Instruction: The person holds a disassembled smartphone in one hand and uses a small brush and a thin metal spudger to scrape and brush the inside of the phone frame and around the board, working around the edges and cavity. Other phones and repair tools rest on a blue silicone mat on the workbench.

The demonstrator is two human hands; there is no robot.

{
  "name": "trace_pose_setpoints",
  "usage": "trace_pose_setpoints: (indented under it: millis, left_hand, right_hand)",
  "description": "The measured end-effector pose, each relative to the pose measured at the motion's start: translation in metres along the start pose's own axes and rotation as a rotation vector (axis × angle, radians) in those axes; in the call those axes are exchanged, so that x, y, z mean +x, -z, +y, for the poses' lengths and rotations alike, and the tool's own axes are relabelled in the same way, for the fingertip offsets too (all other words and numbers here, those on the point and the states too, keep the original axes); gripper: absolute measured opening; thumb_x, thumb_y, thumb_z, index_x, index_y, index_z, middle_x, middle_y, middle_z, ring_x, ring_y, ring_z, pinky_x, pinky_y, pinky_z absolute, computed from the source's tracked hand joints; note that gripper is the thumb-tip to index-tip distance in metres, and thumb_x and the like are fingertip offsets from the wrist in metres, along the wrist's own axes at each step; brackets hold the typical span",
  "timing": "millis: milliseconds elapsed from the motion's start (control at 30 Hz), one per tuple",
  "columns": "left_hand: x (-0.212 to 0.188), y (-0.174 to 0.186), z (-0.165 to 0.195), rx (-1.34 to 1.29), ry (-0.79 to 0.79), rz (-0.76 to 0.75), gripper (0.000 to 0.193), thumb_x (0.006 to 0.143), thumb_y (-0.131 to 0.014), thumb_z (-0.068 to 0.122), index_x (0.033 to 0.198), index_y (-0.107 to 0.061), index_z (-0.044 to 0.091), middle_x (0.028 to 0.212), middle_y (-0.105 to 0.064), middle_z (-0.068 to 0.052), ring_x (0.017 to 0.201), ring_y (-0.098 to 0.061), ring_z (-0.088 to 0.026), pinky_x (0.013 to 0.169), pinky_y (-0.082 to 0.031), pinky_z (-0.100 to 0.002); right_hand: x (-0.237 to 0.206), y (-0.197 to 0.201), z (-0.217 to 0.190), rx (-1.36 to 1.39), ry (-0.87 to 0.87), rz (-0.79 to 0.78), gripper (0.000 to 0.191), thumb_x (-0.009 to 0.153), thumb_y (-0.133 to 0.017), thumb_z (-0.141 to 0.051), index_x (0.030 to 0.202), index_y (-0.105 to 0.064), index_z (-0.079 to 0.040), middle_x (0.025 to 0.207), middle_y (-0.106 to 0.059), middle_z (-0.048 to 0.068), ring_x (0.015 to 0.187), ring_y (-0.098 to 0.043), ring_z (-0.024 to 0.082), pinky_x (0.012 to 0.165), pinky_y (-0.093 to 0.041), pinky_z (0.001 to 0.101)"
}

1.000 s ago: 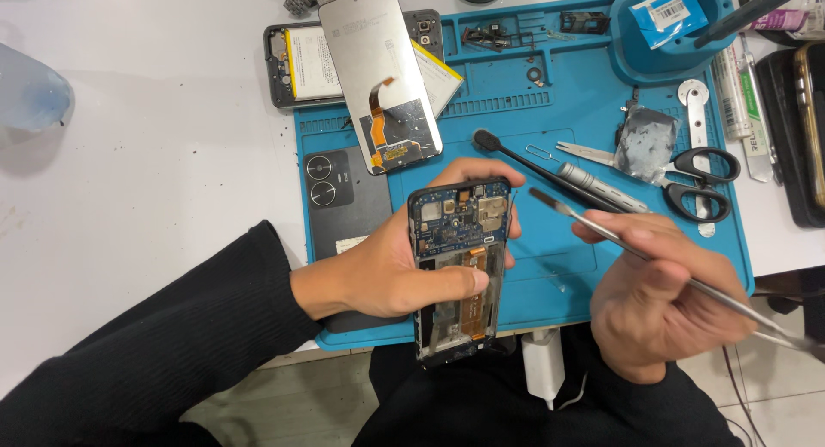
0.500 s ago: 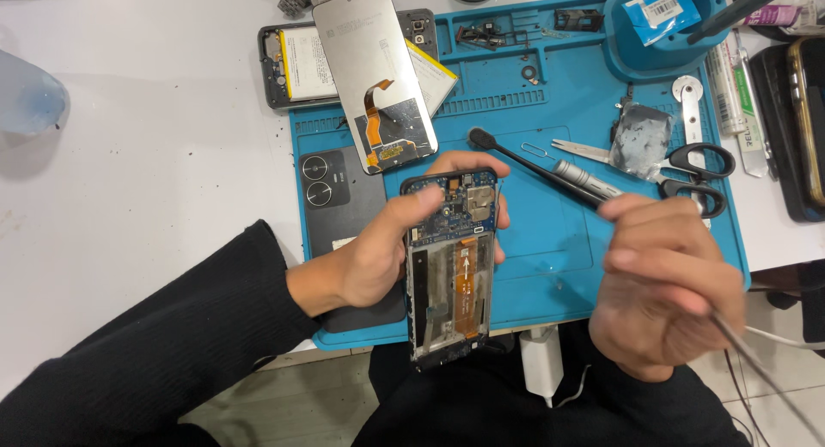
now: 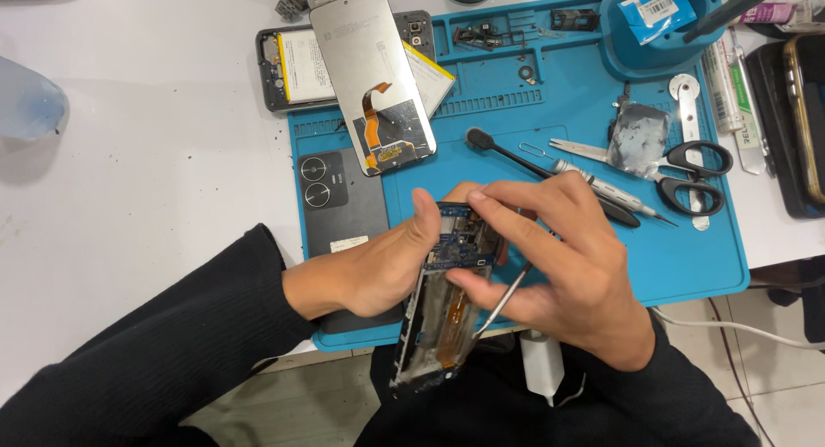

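Left hand (image 3: 378, 266): it is wrapped around the side of the open phone (image 3: 443, 314), thumb up near the top edge, and holds it tight above the edge of the blue mat (image 3: 687, 266).
Right hand (image 3: 559, 258): it is closed on the thin metal tweezers (image 3: 500, 301), and its fingers bend over the top part of the phone. I cannot tell if the tweezer tips pinch anything (they are too small to see).
Open phone: it has no back on, so the blue board at the top and an orange strip down the middle show. It is in the air between the two hands, close to the person's body.
Long way of the phone: top end points away toward the mat, bottom end points down toward the lap, a bit tilted.
Tweezers to phone: the tool slants from the right hand down and left, with its tips right at the middle of the phone, just under the blue board.
Nearer hand: both touch the phone, but the right hand is the one over the board.
Close by on the mat: a loose screen (image 3: 374, 77), a dark back cover (image 3: 339, 202), scissors (image 3: 687, 172) and a black brush (image 3: 550, 176).
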State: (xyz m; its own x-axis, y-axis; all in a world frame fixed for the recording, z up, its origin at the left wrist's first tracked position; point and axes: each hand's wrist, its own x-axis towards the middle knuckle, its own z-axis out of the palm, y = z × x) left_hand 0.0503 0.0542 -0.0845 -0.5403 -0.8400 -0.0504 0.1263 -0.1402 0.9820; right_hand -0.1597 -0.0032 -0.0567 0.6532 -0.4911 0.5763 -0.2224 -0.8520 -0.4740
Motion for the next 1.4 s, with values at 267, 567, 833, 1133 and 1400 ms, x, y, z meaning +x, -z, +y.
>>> trace_pose_setpoints:
  millis: [267,567,833,1133,1400]
  left_hand:
    - [-0.002,-0.002,0.0,0.106,0.06,0.0,0.102,0.09,-0.003,0.082,0.137,-0.046,0.002,0.115,-0.061,-0.01,0.108,-0.061,-0.02,0.099,-0.051,-0.033]
    - [-0.002,-0.002,-0.003,0.102,0.072,-0.043,0.102,0.09,-0.004,0.083,0.135,-0.048,0.001,0.107,-0.06,-0.009,0.099,-0.061,-0.019,0.092,-0.054,-0.033]
    - [-0.004,0.003,-0.008,0.064,0.048,-0.038,0.103,0.091,-0.003,0.082,0.138,-0.047,0.001,0.122,-0.062,-0.01,0.115,-0.061,-0.02,0.105,-0.05,-0.032]
    - [0.006,-0.001,0.004,-0.276,-0.068,0.073,0.05,0.102,-0.063,0.017,0.145,-0.043,0.003,0.118,-0.063,-0.01,0.108,-0.066,-0.018,0.098,-0.062,-0.041]
    - [0.01,-0.012,0.014,-0.192,-0.026,0.089,0.039,0.102,-0.06,0.007,0.139,-0.048,0.003,0.113,-0.066,-0.008,0.102,-0.071,-0.017,0.096,-0.064,-0.037]
  right_hand:
    - [-0.003,-0.005,0.001,-0.098,0.093,0.06,0.054,0.072,-0.094,-0.027,0.111,-0.072,0.004,0.096,-0.071,0.009,0.077,-0.058,0.025,0.068,-0.047,0.0352]
    - [-0.004,-0.006,0.002,-0.094,0.143,0.081,0.054,0.077,-0.092,-0.035,0.105,-0.072,0.006,0.092,-0.071,0.009,0.073,-0.059,0.023,0.065,-0.045,0.0353]
    - [-0.003,-0.005,0.0,-0.061,0.064,0.054,0.057,0.073,-0.095,-0.03,0.114,-0.071,0.001,0.103,-0.073,0.009,0.082,-0.059,0.025,0.07,-0.048,0.0337]
    - [-0.009,0.029,-0.004,-0.093,-0.491,0.156,0.044,0.084,-0.081,-0.013,0.125,-0.066,-0.002,0.121,-0.068,0.011,0.099,-0.061,0.026,0.084,-0.051,0.035]
    - [-0.022,0.034,0.027,-0.409,-0.396,-0.051,0.025,0.085,-0.082,-0.011,0.109,-0.075,-0.008,0.106,-0.064,0.008,0.103,-0.056,0.031,0.087,-0.046,0.0424]
